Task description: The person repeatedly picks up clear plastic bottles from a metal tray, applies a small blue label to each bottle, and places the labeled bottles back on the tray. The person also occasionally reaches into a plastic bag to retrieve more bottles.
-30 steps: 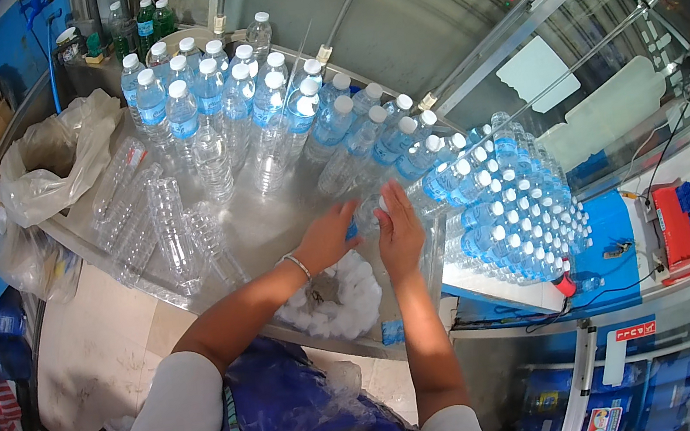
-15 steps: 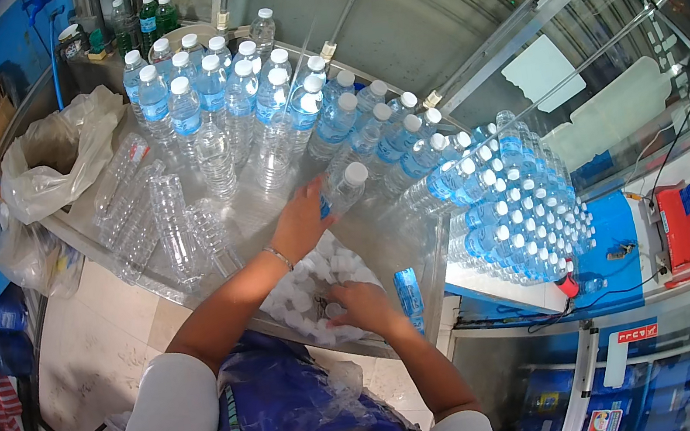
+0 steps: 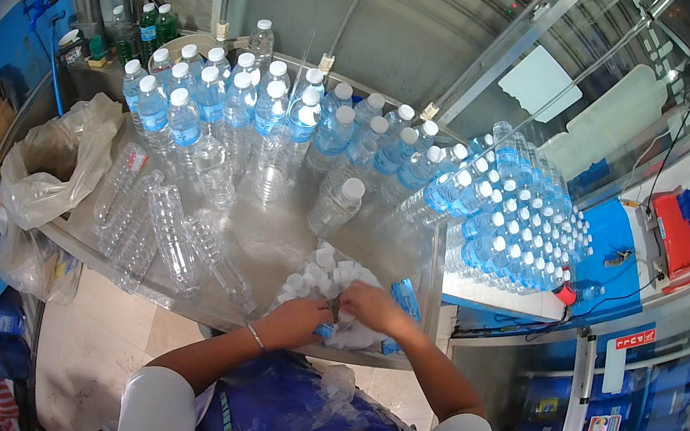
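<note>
Both hands are together over a clear plastic bag of white bottle caps at the near edge of the metal sink counter. My left hand has its fingers closed, with a piece of blue printed label showing under them. Beside it, my right hand is closed, its fingertips pressed together close to the left ones; what they hold is hidden. Beyond the bag stands a capped clear bottle without a label. Blue label strips lie to the right of the bag.
Filled bottles with blue labels stand in rows at the back. Empty uncapped bottles lie on the left, near an open plastic bag. Many more filled bottles crowd a white table on the right. Green-liquid bottles stand far left.
My left hand has drawn back from the capped bottle to the bag of caps, the blue label still in it. My right hand has shifted slightly, meeting the left one.
</note>
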Demonstrator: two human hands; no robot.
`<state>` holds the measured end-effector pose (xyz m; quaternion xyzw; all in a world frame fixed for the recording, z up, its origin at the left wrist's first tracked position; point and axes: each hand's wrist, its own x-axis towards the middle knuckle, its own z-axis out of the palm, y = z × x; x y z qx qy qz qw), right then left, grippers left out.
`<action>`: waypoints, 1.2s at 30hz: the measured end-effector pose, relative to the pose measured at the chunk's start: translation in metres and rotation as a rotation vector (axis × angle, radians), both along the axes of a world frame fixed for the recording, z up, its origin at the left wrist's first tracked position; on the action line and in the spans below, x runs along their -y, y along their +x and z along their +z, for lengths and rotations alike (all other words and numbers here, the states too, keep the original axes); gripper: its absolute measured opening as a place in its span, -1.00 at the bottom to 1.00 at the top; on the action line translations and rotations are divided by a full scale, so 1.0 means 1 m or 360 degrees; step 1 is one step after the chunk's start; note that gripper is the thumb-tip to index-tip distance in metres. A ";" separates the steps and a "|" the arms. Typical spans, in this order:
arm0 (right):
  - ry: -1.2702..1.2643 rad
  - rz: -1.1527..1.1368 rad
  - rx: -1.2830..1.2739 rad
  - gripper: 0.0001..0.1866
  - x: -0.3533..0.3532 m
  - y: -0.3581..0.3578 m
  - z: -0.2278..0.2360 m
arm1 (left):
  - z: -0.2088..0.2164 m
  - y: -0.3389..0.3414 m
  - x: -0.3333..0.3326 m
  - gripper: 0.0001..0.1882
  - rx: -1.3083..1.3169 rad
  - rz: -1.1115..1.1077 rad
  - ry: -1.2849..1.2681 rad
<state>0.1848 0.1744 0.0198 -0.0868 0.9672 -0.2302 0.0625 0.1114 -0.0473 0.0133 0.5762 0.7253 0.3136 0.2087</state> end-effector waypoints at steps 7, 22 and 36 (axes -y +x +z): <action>-0.1627 -0.1291 -0.0137 -0.79 -0.075 -0.084 0.003 | 0.032 -0.037 -0.011 -0.66 0.0126 0.0541 0.0437; -0.2563 -0.1536 0.0233 -0.66 -0.104 -0.097 0.001 | 0.130 -0.097 -0.086 -0.42 -0.0256 0.1152 0.1053; 0.0025 -0.1096 -0.1076 -0.63 -0.018 -0.033 0.191 | 0.099 -0.116 -0.198 -0.90 -0.0653 0.0893 0.0756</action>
